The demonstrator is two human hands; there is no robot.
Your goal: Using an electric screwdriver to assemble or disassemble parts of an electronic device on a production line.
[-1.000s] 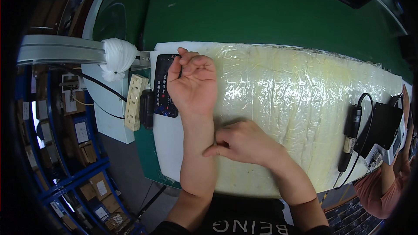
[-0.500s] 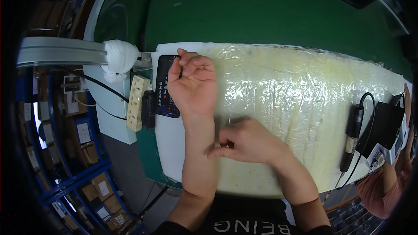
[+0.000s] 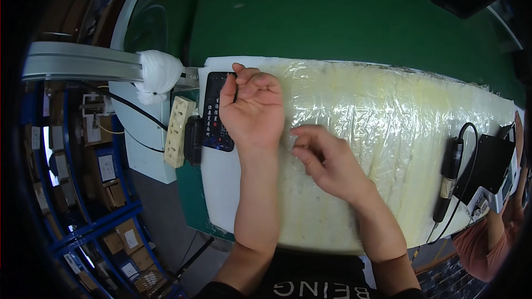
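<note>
Holding my left hand (image 3: pixel 252 111) palm up over the left part of the film-wrapped mat (image 3: pixel 388 133), I have its fingers loosely curled and the grip open, palm bare; the black printed panel (image 3: pixel 215 124) lies flat on the mat's white left end, partly hidden behind that hand, though whether the two touch I cannot tell; my right hand (image 3: pixel 327 166) is above the mat's left half, to the right of my left wrist and apart from it, thumb and forefinger parted with nothing visible between them; off the mat's left edge lie a cream power strip (image 3: pixel 180 133) and a black block (image 3: pixel 193 140), side by side; beyond its far left corner a white wrapped bundle (image 3: pixel 158 75) sits round a metal beam (image 3: pixel 83 62); on the mat's right end rest a black-handled tool (image 3: pixel 446 188) and a dark flat case (image 3: pixel 486 163); past its near right corner shows another person's pinkish sleeve (image 3: pixel 479 252).
</note>
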